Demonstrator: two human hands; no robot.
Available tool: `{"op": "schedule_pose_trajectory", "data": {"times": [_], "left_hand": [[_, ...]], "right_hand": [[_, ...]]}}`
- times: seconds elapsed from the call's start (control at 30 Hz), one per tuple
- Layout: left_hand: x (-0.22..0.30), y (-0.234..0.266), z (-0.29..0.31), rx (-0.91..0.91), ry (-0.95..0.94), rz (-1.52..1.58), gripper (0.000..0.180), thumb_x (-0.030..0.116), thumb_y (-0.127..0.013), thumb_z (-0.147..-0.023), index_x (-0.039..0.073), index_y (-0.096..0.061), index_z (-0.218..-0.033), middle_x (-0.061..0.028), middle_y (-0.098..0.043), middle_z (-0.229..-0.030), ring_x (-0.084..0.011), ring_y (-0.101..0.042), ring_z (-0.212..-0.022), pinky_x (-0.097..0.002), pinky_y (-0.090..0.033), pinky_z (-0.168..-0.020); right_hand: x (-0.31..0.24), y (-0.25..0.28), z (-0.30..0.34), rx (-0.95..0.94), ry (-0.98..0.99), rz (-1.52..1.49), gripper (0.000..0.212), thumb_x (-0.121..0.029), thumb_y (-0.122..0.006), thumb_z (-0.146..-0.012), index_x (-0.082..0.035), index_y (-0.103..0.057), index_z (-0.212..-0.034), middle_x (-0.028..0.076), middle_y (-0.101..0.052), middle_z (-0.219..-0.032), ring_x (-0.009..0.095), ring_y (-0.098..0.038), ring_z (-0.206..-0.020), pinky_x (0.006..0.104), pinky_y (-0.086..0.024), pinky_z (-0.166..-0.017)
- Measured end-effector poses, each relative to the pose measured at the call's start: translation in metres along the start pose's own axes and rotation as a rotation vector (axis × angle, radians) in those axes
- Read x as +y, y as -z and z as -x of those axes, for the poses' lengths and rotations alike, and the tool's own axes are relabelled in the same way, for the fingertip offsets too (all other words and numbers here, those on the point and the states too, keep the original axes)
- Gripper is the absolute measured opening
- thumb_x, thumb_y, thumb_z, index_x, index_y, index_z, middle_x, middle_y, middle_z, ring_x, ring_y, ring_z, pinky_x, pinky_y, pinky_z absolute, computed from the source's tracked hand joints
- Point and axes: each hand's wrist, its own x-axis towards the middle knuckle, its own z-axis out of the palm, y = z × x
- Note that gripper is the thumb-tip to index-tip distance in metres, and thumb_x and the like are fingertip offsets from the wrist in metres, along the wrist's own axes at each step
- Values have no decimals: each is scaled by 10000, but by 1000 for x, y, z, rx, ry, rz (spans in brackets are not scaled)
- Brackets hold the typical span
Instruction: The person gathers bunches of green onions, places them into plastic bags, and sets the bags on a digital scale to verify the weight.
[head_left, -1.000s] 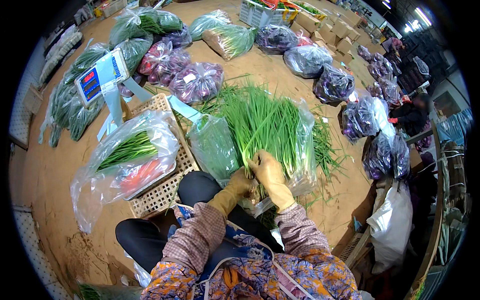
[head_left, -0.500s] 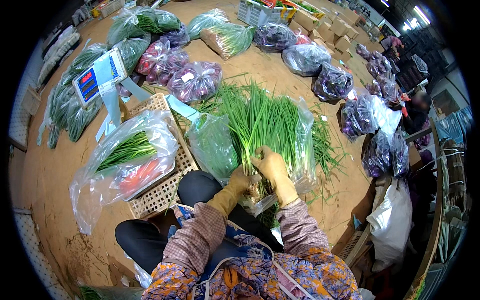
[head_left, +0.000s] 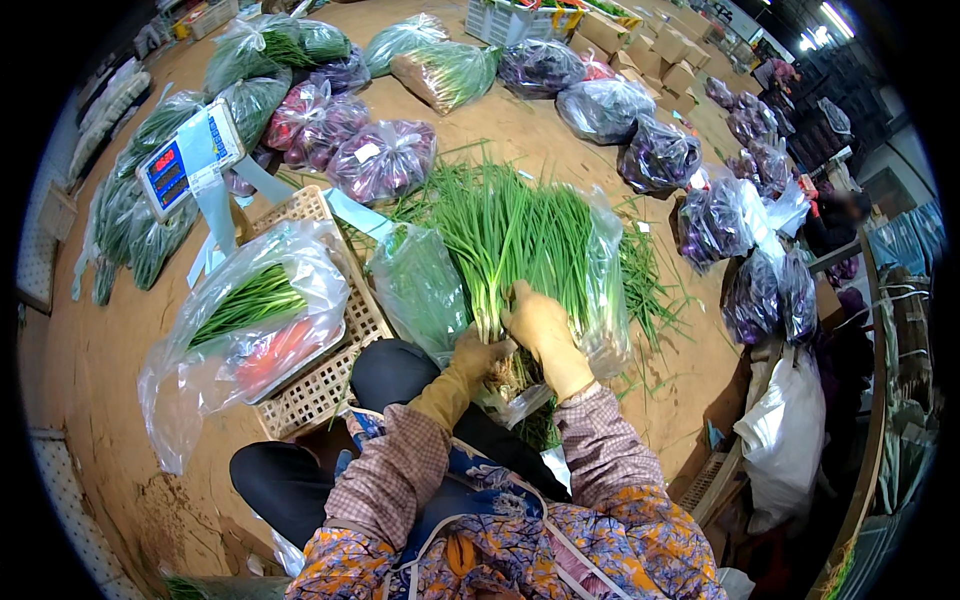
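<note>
Yellow work gloves cover both my hands. My left hand [head_left: 476, 362] is closed around the lower stems of a bunch of scallions [head_left: 486, 255], just above their brown roots [head_left: 512, 374]. Pressed against the same stems from the right, my right hand [head_left: 541, 328] has its fingers curled on the pale part. The green leaves fan out away from me. More scallions lie to the right in an open clear plastic bag [head_left: 606, 290]. To the left stands a clear bag [head_left: 422, 290] of greens. My right fingertips are partly hidden by the stems.
Left of me, a beige plastic crate [head_left: 372, 318] carries a clear bag [head_left: 180, 375] with scallions on a scale; its display [head_left: 168, 172] stands behind. Bags of purple onions [head_left: 385, 160] and greens [head_left: 445, 75] ring the floor. A white sack [head_left: 782, 450] is at right.
My right hand has shifted slightly up and left along the stems. The left hand stays at the root end. The whole view has moved a little.
</note>
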Motion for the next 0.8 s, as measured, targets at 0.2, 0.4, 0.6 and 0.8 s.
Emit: {"op": "schedule_pose_trajectory", "data": {"times": [0.2,0.4,0.6,0.8], "left_hand": [[-6,9,-7,58,-24,-13,479,146,-778,-631,6,-546,-1026,-69,-617,-902,-165,-575,-774,-300,-462,-684],[20,-6,13,-128,-92,60,464,112,-761,-635,9,-542,-1031,-58,-604,-936,-151,-567,-796,-291,-459,-703],[17,-19,10,-321,-51,98,466,6,-687,-690,11,-488,-1111,-72,-579,-1002,-171,-559,-891,-302,-458,-789],[-13,-5,-10,-211,-70,257,445,21,-662,-685,8,-502,-1100,-75,-593,-989,-177,-560,-867,-295,-445,-786]], "right_hand": [[6,-7,1,86,119,-131,202,-233,-527,-819,-33,-523,-848,152,-611,-771,297,-595,-733,388,-462,-660],[37,12,47,-195,-139,-1063,179,-200,-563,-840,-36,-506,-800,18,-510,-621,86,-450,-526,209,-371,-501],[74,-21,64,-210,-74,-1573,181,-190,-573,-837,-49,-478,-774,5,-447,-546,95,-406,-458,216,-330,-447],[53,11,76,-41,3,-1884,182,-209,-575,-836,-93,-466,-747,-43,-368,-535,66,-332,-464,212,-291,-433]]}}
